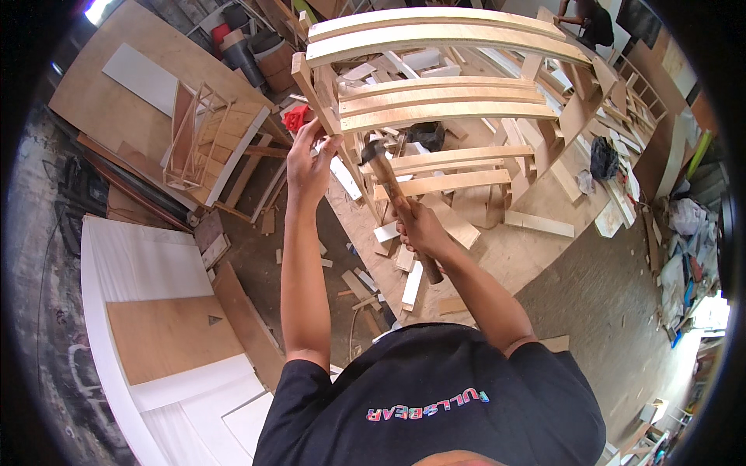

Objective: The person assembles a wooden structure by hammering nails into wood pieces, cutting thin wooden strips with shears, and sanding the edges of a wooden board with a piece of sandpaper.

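Observation:
In front of me stands a curved wooden frame of pale slats [447, 119] joined by uprights. My left hand [309, 167] is raised at its left side, with its fingers closed around the lower part of a wooden upright [315, 95]. A crumpled red thing [296, 118] shows beside those fingers; whether the hand holds it too, I cannot tell. My right hand [422, 227] grips a hammer [386, 175] by its wooden handle. The dark hammer head points up and left, near the upright and apart from my left hand.
The frame rests on a large plywood sheet [536, 256] strewn with wood offcuts and a black plastic bag [603, 159]. At left are a plywood board [116, 58] and a small wooden rack [203, 140]. A white panel [148, 260] lies lower left. Another person [594, 23] is at the far right.

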{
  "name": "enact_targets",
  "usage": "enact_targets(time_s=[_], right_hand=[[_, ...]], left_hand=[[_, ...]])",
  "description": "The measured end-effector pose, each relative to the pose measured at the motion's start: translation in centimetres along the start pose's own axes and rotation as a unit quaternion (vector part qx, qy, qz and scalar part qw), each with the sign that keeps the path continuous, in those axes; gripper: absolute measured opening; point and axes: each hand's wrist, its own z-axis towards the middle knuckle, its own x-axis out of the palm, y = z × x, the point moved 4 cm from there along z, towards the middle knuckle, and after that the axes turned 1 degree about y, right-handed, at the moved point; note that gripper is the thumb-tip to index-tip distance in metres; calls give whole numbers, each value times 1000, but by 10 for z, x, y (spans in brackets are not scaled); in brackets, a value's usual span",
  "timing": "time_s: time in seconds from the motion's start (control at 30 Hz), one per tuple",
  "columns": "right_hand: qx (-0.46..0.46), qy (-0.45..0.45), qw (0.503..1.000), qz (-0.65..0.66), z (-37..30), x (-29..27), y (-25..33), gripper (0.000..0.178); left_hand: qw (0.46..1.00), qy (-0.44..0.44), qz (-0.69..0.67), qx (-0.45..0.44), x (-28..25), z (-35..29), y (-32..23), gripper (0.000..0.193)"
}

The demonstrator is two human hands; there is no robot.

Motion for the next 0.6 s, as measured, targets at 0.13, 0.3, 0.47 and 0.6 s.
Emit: enact_targets(time_s=[0.13, 0.3, 0.47, 0.6], right_hand=[[72, 29, 983, 164, -10, 2, 29, 59], [112, 72, 977, 167, 1, 11, 5, 57], [94, 55, 968, 227, -9, 21, 19, 60], [113, 50, 971, 206, -9, 25, 16, 62]], left_hand=[[1000, -10, -25, 6, -8, -2, 9, 48], [1000, 10, -11, 1, -5, -4, 14, 49], [999, 9, -38, -15, -5, 0, 3, 52], [999, 9, -35, -7, -10, 8, 13, 51]])
